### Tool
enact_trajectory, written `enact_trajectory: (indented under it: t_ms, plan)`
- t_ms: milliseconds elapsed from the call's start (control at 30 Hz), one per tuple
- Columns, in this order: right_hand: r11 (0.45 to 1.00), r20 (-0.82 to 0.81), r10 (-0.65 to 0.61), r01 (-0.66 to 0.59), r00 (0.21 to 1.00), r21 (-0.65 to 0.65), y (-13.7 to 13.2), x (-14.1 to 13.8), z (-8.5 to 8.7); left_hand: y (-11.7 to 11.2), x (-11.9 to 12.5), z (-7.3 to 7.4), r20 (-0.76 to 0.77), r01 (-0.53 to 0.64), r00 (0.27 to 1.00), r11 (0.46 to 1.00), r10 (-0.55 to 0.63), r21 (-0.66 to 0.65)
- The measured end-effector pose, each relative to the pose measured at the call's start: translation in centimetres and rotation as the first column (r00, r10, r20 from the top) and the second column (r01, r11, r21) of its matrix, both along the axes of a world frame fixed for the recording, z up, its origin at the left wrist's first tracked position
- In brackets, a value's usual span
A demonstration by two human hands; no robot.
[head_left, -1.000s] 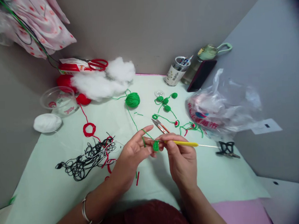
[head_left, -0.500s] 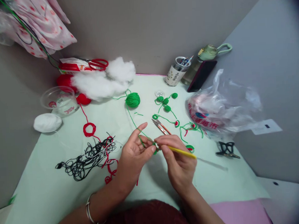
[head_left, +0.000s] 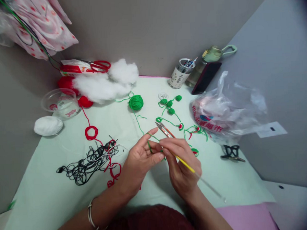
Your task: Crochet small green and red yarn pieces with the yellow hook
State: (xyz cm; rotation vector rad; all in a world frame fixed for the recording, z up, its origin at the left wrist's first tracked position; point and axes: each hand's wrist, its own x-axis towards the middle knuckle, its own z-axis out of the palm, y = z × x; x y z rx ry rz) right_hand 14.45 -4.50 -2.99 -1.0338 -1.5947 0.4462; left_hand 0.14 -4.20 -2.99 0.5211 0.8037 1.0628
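Observation:
A crochet hook with a yellow grip [head_left: 185,164] is held pen-like in my right hand [head_left: 184,168], its tip hidden among the fingers. My left hand [head_left: 142,155] pinches a small piece of green crochet work [head_left: 164,159], mostly covered by the fingertips. Green yarn [head_left: 137,122] loops over the raised left index finger and leads back to a green yarn ball [head_left: 135,103]. Both hands meet at the small piece. Just beyond them lie thread snips [head_left: 165,128] with pointed blades.
Black cord [head_left: 80,170] and red yarn tangle at left, below white stuffing [head_left: 103,85] and a clear tub [head_left: 65,105]. Small green crocheted pieces [head_left: 171,111] lie centre right. A plastic bag [head_left: 227,107], pen can [head_left: 181,74] and black claw clip [head_left: 231,152] are on the right.
The hook has swung so its back end points lower, toward me. My left hand has shifted slightly right, and the yarn from the ball hangs slacker.

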Motion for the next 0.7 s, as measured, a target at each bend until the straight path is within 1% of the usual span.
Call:
enact_trajectory:
  t_ms: [33,67,100,167,233,267,333,400,533,600,700]
  plan:
    - [0.998,0.023,-0.034,0.033,0.999,0.048,-0.1,-0.1,0.0,-0.1,0.0,0.0,0.011,0.022,1.000,1.000,-0.022,-0.006]
    - [0.997,0.007,-0.052,0.052,0.999,0.058,-0.2,-0.2,-0.1,-0.1,0.0,-0.1,0.019,0.039,0.999,0.999,-0.039,-0.009]
    - [0.998,-0.039,-0.050,0.051,0.998,0.029,-0.2,-0.1,-0.3,-0.1,-0.1,-0.1,0.021,0.050,0.999,0.999,-0.050,-0.010]
    - [0.995,-0.180,0.009,-0.026,0.984,-0.095,0.0,0.3,-0.5,0.0,-0.4,-0.1,0.017,0.060,0.998,0.998,-0.060,-0.009]
    - [0.969,-0.351,0.058,-0.137,0.935,-0.204,0.4,0.8,-0.7,0.1,-0.6,-0.1,0.006,0.064,0.998,0.998,-0.064,-0.010]
    - [0.953,-0.418,0.065,-0.181,0.906,-0.244,0.6,1.0,-0.8,0.1,-0.7,0.0,-0.003,0.067,0.998,0.998,-0.067,-0.010]
    - [0.925,-0.496,0.060,-0.235,0.866,-0.300,0.8,1.3,-0.6,0.1,-0.8,0.0,-0.030,0.066,0.997,0.998,-0.067,-0.006]
    - [0.914,-0.527,0.055,-0.255,0.848,-0.315,1.0,1.4,-0.3,0.1,-0.9,0.1,-0.053,0.059,0.997,0.998,-0.058,0.003]
    - [0.902,-0.563,0.099,-0.313,0.820,-0.297,0.8,1.4,0.1,0.1,-1.1,0.2,-0.075,0.040,0.996,0.999,-0.038,0.027]
    - [0.901,-0.546,0.116,-0.319,0.830,-0.294,0.6,1.5,0.1,0.2,-1.1,0.1,-0.089,0.037,0.995,0.999,-0.033,0.037]
    - [0.918,-0.483,0.120,-0.283,0.867,-0.278,0.2,1.6,0.0,0.2,-1.1,0.1,-0.104,0.030,0.994,0.998,-0.023,0.062]
